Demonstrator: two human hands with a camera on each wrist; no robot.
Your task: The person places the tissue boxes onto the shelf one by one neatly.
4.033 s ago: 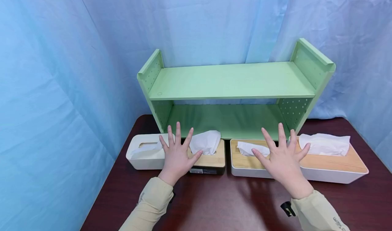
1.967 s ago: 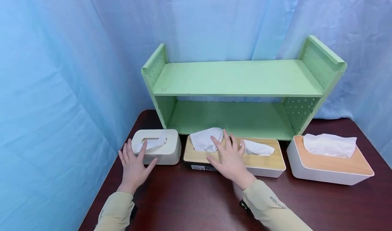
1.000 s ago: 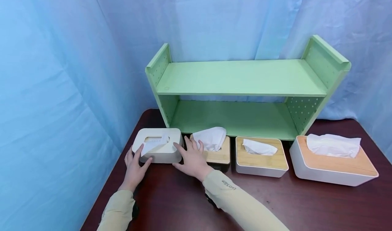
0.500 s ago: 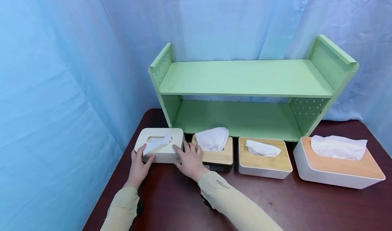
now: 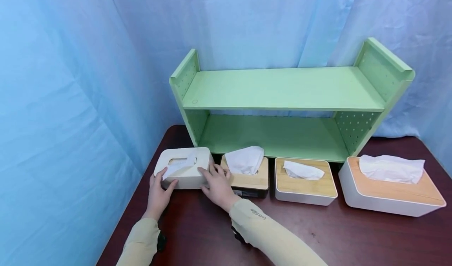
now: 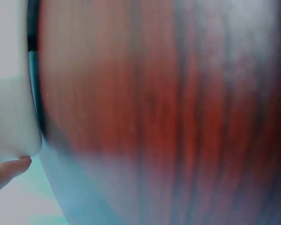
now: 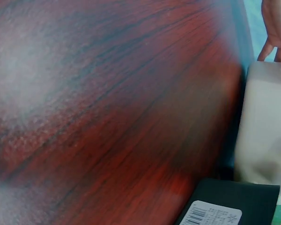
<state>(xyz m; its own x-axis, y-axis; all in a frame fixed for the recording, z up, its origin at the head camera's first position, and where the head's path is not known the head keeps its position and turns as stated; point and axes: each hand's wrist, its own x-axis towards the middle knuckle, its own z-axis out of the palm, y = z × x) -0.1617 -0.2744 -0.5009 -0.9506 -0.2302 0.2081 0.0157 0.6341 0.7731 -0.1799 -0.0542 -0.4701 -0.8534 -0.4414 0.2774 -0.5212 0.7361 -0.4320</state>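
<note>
A white tissue box with an oval slot and a tissue poking out is at the left end of a row of boxes. My left hand grips its left end, thumb along the front side. At the opposite end my right hand holds it, some fingers reaching into the narrow space beside a black tissue box with a wooden lid. The white box's side also appears at the edge of the left wrist view. In the right wrist view, the black box shows a barcode label.
Two more wood-lidded tissue boxes with white sides, a smaller one and a larger one, stand to the right. Behind the row rises a green two-tier shelf. Blue curtains enclose the dark red table.
Both hands have come down from spread above the row, moved left and closed onto the ends of the white tissue box. Over the last half second the box has tilted slightly.
</note>
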